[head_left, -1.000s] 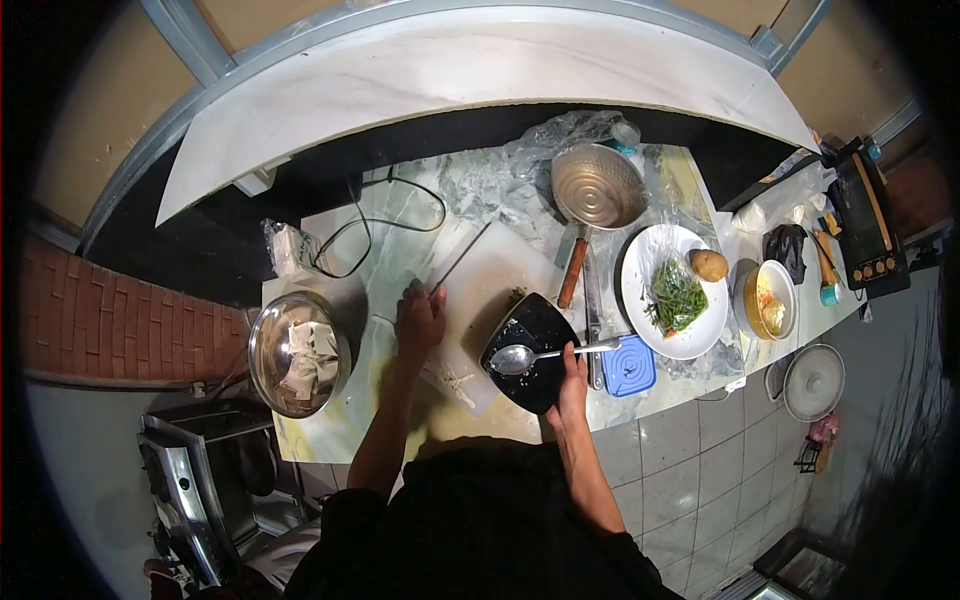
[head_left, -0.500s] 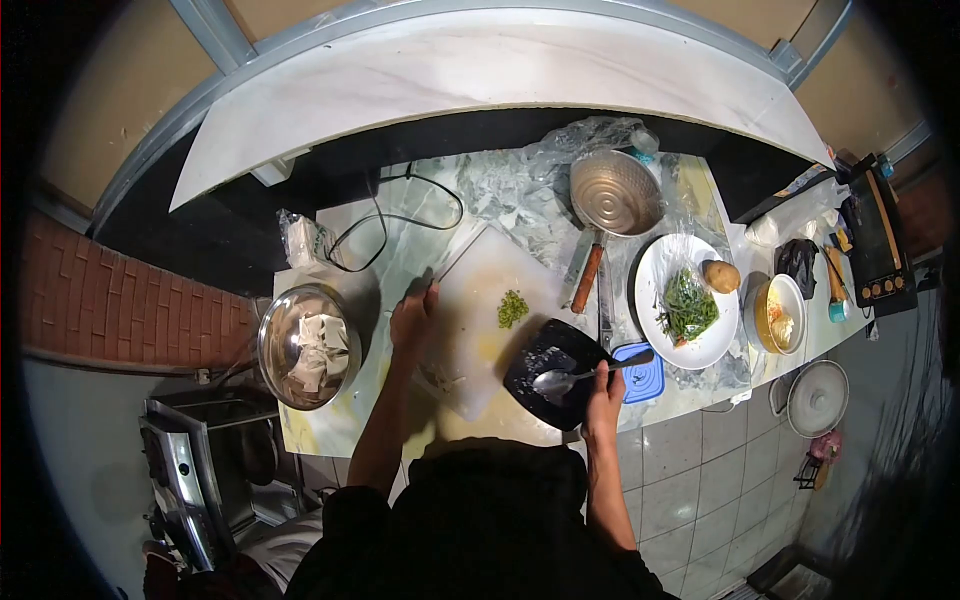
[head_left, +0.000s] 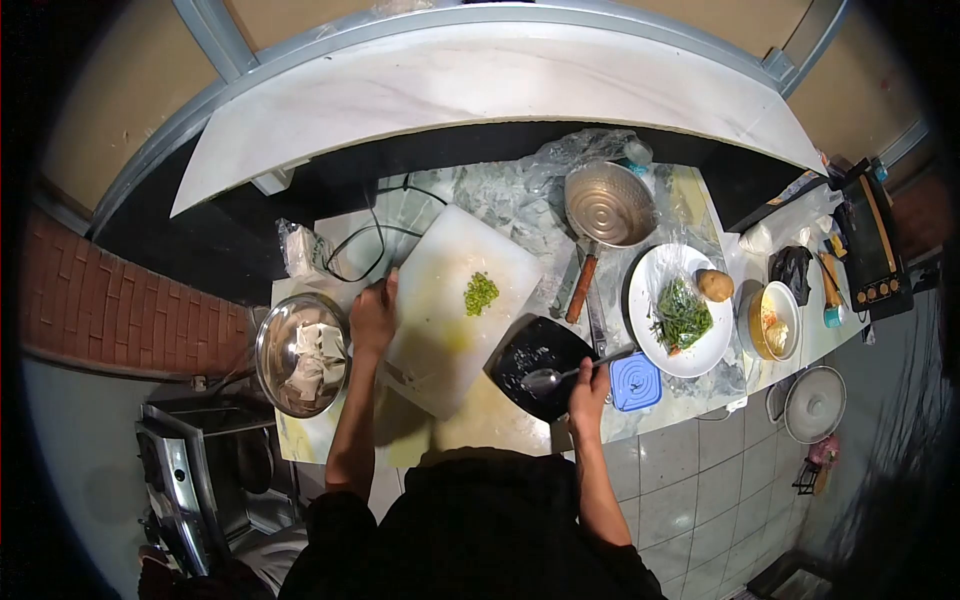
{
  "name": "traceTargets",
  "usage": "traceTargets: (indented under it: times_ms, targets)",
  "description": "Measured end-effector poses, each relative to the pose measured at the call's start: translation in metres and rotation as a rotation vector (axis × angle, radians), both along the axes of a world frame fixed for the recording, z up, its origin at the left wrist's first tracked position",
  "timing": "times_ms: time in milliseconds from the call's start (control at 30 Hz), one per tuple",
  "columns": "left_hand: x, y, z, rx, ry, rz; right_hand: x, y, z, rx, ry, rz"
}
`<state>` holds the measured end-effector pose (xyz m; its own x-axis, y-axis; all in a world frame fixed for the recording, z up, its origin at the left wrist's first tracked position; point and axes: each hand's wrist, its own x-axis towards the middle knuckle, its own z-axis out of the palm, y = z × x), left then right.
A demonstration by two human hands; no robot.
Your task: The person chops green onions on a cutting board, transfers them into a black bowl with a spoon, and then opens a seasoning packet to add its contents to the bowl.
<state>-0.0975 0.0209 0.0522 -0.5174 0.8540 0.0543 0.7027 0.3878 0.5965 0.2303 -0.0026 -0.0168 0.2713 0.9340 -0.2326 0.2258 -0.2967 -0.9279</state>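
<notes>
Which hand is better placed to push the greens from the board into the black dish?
Probably the right hand: it holds the spoon over the dish beside the board. The left hand grips the board's left edge.

Marble counter (head_left: 490,420) bears cutting board (head_left: 450,300), black dish (head_left: 520,350), steel bowl (head_left: 265,340), white plate (head_left: 645,290), perhaps a blue lid (head_left: 634,381).

A marble-patterned surface (head_left: 480,200) occupies the centre. A curved white ledge (head_left: 480,80) is mounted from 10 to 2 o'clock, with a dark recess beneath it. Beige wall panels (head_left: 100,110) in a grey metal frame (head_left: 215,40) are located at 12 o'clock. A red brick wall (head_left: 110,310) is seen at 9 o'clock. A metal cabinet (head_left: 190,470) is positioned at 7 o'clock. A grey tiled floor (head_left: 690,470) is visible at 4 o'clock. Lighting is concentrated on the surface.
</notes>
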Motion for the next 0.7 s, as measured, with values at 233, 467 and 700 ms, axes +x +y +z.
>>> traceTargets:
  times_ms: [233, 467, 700]
  targets:
    - [0.01, -0.002, 0.038, 0.214, 0.199, -0.013, -0.049, 0.029, 0.027, 0.251, 0.049, -0.004]
    - [0.025, -0.003, 0.06, 0.219, 0.276, 0.014, -0.052, 0.033, 0.035, 0.203, 0.035, 0.024]
    - [0.043, -0.007, 0.085, 0.063, 0.354, 0.014, -0.057, 0.028, 0.026, 0.13, 0.03, 0.027]
